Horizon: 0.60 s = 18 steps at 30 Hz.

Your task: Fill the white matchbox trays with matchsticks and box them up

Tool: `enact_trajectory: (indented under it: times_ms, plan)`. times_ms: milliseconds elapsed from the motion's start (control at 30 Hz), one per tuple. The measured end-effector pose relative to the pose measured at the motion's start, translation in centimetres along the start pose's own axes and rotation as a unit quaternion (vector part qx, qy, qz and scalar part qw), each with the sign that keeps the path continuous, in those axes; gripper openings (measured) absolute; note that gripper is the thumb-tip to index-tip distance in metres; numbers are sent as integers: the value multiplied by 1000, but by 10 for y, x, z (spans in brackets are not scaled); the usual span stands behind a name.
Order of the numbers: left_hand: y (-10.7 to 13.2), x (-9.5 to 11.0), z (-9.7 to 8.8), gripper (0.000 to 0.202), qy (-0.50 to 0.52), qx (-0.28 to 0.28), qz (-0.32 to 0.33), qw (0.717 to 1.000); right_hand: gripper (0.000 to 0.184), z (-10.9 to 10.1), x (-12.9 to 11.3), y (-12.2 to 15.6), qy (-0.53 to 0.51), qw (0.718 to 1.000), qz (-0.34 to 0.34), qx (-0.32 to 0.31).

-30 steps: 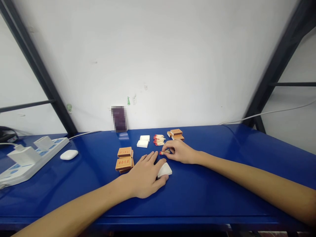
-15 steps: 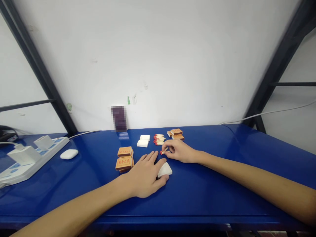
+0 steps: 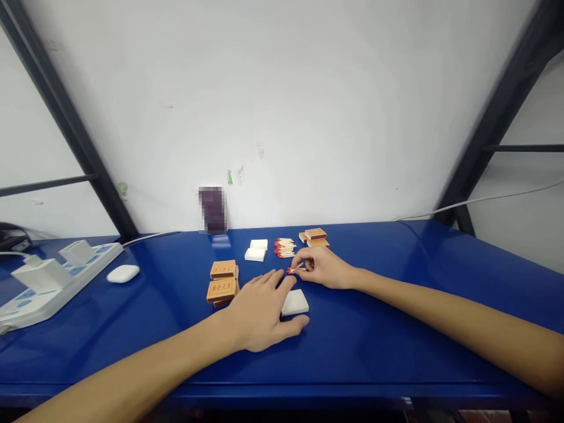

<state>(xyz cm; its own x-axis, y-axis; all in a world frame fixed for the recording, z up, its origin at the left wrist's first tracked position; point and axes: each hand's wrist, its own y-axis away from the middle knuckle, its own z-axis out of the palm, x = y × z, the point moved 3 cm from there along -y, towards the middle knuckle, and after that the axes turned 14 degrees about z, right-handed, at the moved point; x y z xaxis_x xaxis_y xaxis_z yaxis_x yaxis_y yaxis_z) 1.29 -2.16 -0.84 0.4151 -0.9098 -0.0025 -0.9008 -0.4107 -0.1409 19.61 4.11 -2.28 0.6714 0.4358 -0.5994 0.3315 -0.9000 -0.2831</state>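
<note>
Blue tabletop (image 3: 379,352) lies under both hands. The right hand (image 3: 325,268) pinches a few red-tipped matches (image 3: 291,271), with a match pile (image 3: 285,247) and orange matchboxes (image 3: 316,234) just past its fingers. The left hand (image 3: 264,311) spreads its fingers around a small white box (image 3: 295,302), hiding one edge, with more matchboxes (image 3: 221,289) left of those fingers.

From here, soft light falls evenly, whitest low on the plain painted wall (image 3: 343,147) and greyer toward the top, while the glossy dark-blue tabletop (image 3: 374,352) throws back pale glare and murky streaks. The black metal posts (image 3: 500,111) look splayed by wide-angle stretch; coarse pixel blocks obscure the upright purple rectangle (image 3: 212,210).
</note>
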Motion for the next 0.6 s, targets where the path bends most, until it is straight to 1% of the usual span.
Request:
enact_trajectory:
  times_ms: [100,167,233,333,467,600]
  plan:
    - [0,-1,-4,70,-63,14,2,998,10,-2,2,0,-14,1000,22,13]
    - [1,-6,-6,66,-102,19,-2,995,10,-3,2,0,-22,999,41,16]
    - [2,-12,-7,60,-119,13,-3,993,11,-4,2,0,-23,999,47,13]
    - [3,-18,-8,58,-118,8,7,993,12,-4,3,0,-19,998,49,18]
    - [3,-16,-8,51,-95,15,29,995,14,-6,3,0,-23,997,63,27]
    - [3,-16,-8,44,-76,19,36,996,14,-9,-5,7,-45,996,66,27]
